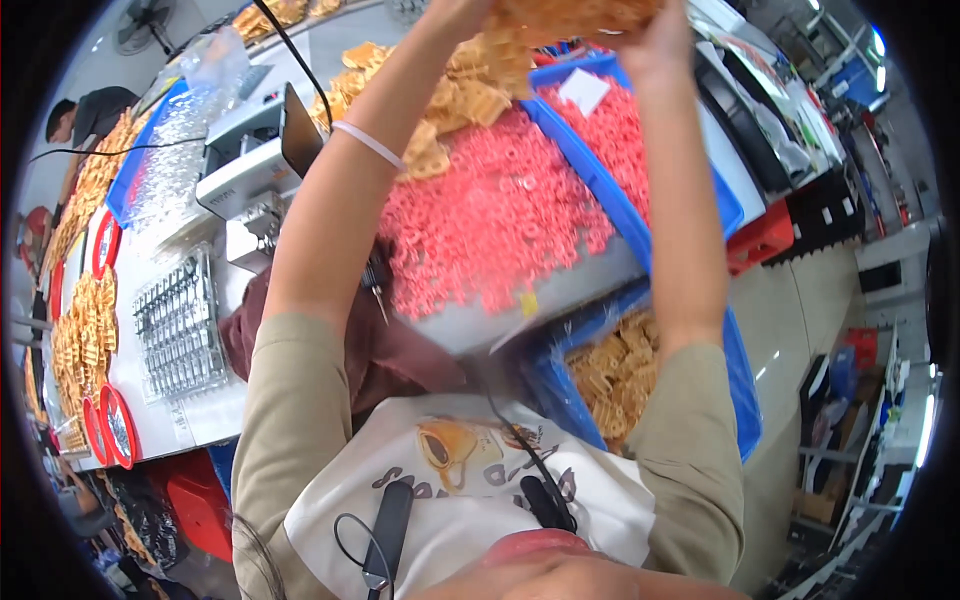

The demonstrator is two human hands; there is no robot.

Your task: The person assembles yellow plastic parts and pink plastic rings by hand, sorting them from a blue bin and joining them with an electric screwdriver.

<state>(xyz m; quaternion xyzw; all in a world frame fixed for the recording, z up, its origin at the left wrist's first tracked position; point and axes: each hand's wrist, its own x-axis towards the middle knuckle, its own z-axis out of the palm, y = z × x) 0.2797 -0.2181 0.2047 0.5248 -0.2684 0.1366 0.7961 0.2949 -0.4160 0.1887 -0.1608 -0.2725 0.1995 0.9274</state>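
Evidently both hands are at the upper rim of the view, the left hand near twelve o'clock and the right hand near one. Between them is a blurred amber mass of small moulded pieces, cut off by the frame; the right hand lies against its edge. The fingers of both hands are hidden or cropped, so I cannot tell how firmly either is clamped on it, if at all.

The pieces look like thin, hard plastic: probably light, stiff and rather slick, with narrow parts that might snap under a pinch. A loose mass like this would likely shed bits, so a broad hold from beneath and both sides should suit it best.

Just below, toward eleven o'clock, sits a heap of similar amber pieces. Pink rings spread over the table at twelve, and a blue tray at one holds more pink parts. A lined blue bin of amber pieces stands at four. Farther out are a white boxy machine at ten and a clear tray of metallic-looking parts at nine.
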